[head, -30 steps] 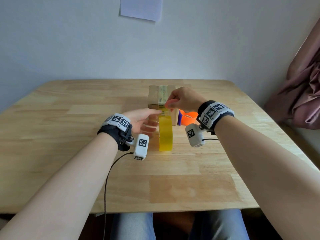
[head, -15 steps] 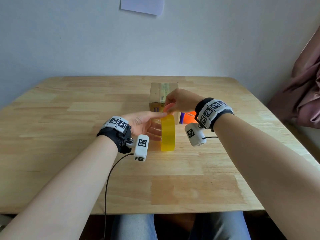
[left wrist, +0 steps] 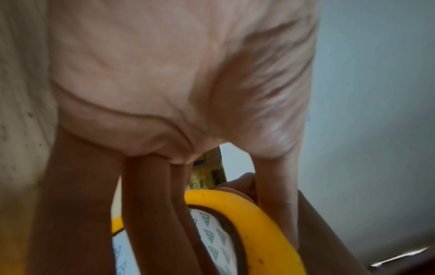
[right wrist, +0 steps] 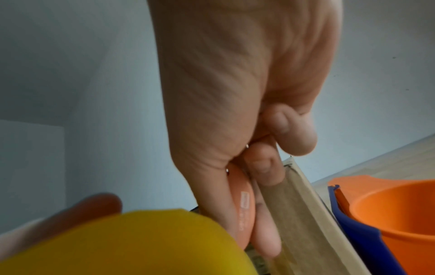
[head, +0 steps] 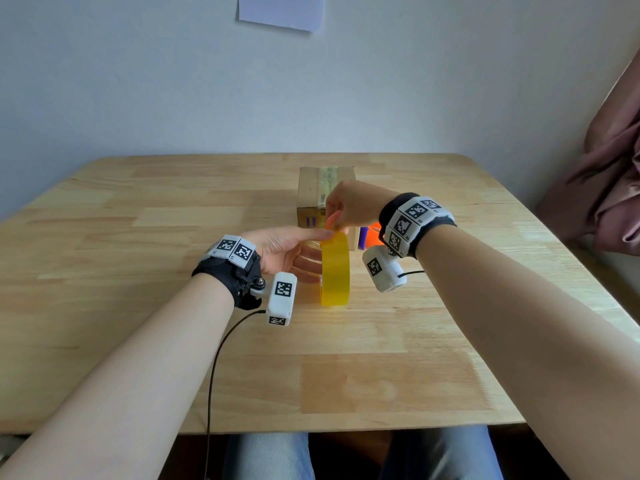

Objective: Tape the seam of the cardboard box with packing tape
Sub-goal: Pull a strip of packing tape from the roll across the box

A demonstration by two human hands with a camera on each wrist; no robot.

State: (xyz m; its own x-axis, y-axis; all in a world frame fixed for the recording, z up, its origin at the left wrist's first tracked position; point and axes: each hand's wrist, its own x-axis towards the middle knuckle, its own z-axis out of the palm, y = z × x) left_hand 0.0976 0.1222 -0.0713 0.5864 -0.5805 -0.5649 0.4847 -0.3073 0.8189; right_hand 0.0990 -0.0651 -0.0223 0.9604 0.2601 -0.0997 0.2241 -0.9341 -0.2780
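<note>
Item: yellow tape roll, standing on edge on the wooden table, just in front of the cardboard box; its flat faces are facing left and right, its hole axis running sideways. The left hand is gripping it, fingers through the core, thumb lying on the rim. The right hand is clenching a small orange cutter at the roll's top, beside the box's near edge. The box's long axis is running away from the person, a tape strip lying along its top. Risks, as judged: the cutter is working close to the left thumb and may be nicking it; a freed tape end may be folding back on itself.
</note>
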